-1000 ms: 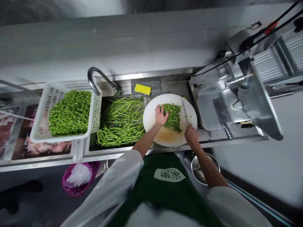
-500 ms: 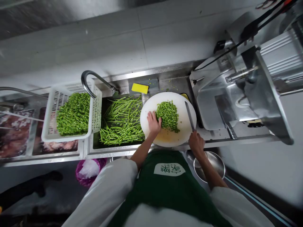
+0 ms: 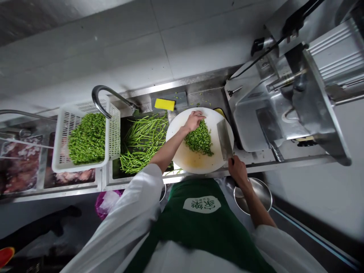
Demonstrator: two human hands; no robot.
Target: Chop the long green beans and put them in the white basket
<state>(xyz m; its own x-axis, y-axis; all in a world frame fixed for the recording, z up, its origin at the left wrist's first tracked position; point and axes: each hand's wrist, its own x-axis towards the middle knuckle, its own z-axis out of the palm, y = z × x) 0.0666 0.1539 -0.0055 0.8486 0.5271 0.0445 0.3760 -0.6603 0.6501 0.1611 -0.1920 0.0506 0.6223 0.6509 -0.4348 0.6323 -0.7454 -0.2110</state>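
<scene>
A round white cutting board point(image 3: 182, 159) bears a pile of chopped green stalks point(image 3: 198, 140). My left hand point(image 3: 194, 120) reaches over the board to the pile's far edge, fingers apart and slightly bent, touching the greens or just above them. In my right hand point(image 3: 238, 170), at the board's near right edge, is the handle of a cleaver point(image 3: 224, 139). Its broad blade lies over the right side of the board, its flat face showing, apart from the pile. Long uncut green stalks point(image 3: 148, 131) fill the sink basin left of the board.
A white plastic basket point(image 3: 113, 132) of chopped greens stands left of the curved faucet point(image 3: 98, 98). Basins of raw meat point(image 3: 21, 163) are further left. Behind the board lies a yellow sponge point(image 3: 165, 104). A metal slicing machine point(image 3: 284, 117) stands right; a steel bowl point(image 3: 265, 195) is below the counter.
My left hand has moved from the pile's left side to its far edge. The cleaver has turned from edge-up to showing its flat face. The pile is narrower at the far end.
</scene>
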